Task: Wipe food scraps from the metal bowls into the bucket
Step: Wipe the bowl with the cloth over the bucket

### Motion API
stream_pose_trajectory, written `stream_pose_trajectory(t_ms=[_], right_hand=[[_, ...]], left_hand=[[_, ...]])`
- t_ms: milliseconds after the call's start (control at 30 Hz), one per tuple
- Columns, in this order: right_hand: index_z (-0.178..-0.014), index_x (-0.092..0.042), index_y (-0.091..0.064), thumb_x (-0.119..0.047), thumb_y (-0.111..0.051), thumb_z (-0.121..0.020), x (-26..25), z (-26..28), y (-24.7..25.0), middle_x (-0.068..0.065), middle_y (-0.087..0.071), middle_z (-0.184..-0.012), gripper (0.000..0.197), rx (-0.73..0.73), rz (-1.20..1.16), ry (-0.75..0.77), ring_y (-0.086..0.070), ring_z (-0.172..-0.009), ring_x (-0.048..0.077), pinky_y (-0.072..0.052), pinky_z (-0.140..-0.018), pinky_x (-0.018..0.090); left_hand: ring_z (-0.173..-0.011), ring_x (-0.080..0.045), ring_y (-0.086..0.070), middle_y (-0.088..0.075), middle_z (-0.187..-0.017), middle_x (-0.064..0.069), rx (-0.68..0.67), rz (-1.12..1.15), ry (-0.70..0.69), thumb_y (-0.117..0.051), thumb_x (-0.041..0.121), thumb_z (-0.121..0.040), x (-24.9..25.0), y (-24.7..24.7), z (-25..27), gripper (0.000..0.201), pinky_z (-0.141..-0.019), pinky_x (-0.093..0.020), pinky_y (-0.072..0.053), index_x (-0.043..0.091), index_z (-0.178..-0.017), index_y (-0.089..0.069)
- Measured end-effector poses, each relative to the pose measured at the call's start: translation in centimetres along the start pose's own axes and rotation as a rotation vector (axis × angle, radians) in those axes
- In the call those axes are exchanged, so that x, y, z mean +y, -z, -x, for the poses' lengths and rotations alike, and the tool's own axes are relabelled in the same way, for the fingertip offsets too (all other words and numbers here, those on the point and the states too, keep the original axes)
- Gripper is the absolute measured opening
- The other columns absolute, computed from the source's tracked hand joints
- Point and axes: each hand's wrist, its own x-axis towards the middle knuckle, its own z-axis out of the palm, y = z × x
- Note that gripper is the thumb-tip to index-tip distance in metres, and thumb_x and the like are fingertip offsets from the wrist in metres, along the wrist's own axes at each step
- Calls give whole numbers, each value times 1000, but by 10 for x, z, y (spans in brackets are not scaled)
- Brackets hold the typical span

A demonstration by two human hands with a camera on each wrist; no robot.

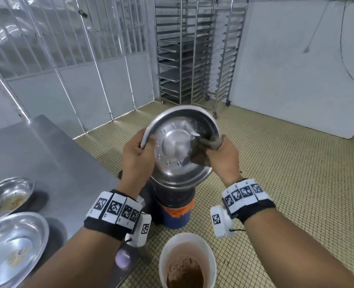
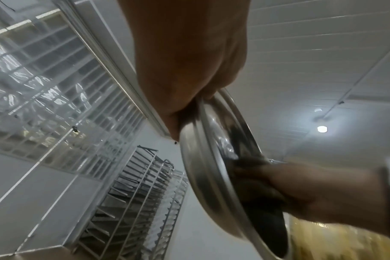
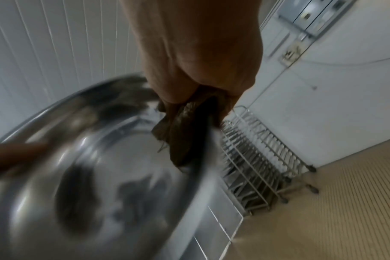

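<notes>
One metal bowl (image 1: 180, 142) was held tilted on edge above a blue bucket (image 1: 177, 219), apparently so scraps would fall. Its rim was gripped by the left hand (image 1: 135, 156); a brown rag (image 1: 203, 151) was clenched against its inside by the right hand (image 1: 223, 161). Two more bowls (image 1: 12, 244) lay on the steel table (image 1: 47, 146); one white bucket (image 1: 187, 265) stood nearer.

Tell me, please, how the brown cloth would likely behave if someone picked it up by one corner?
The brown cloth would probably hang floppy: it bunches and folds in the right hand. It looks damp and soiled, so perhaps heavier than it seems. It should not slip much against the metal bowl.
</notes>
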Motion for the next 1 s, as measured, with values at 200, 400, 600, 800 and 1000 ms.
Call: stream_pose_trajectory(t_ms=[200, 400, 600, 800, 1000], right_hand=[[-105, -21, -69, -21, -80, -86, -3, -1, -1, -21, -67, -89, 22, 103, -77, 22, -64, -79, -5, -50, -68, 7], [-112, -22, -60, -30, -80, -87, 7, 27, -17, -14, -66, -96, 33, 5, -110, -58, -61, -82, -3, -41, -54, 1], [-107, -20, -65, -24, -78, -86, -11, -1, -4, -12, -68, -95, 24, 109, -132, -4, -64, -86, 1, -43, -61, 6], [-103, -22, -63, -22, -78, -88, -7, 12, -3, -17, -67, -91, 21, 22, -64, 88, -62, -78, -9, -46, -65, 6], [-127, -21, -58, -20, -76, -90, -38, -8, 20, -6, -68, -96, 41, -108, 179, 255, -66, -80, 12, -56, -66, 21]], left_hand=[[-65, -8, -63, -69, -74, 7, 60, 104, 34, -60, 15, -104, -3, -8, 4, 15, -59, -23, -52, 13, -100, -75], [-74, -9, -62, -68, -81, 1, 156, 165, -33, -55, 10, -106, -6, -7, 8, 18, -65, -23, -52, 5, -106, -72], [-74, -5, -67, -73, -82, 6, 131, 159, 5, -55, 10, -105, -4, -7, 11, 19, -64, -18, -52, 10, -109, -74], [-76, -14, -71, -74, -87, 5, 24, 5, 0, -56, 12, -103, -8, 17, -3, 21, -66, -27, -55, 24, -113, -70], [-80, -12, -71, -74, -90, 9, -182, -205, -110, -62, 16, -101, 9, 32, -21, 26, -69, -25, -57, 39, -111, -69]])
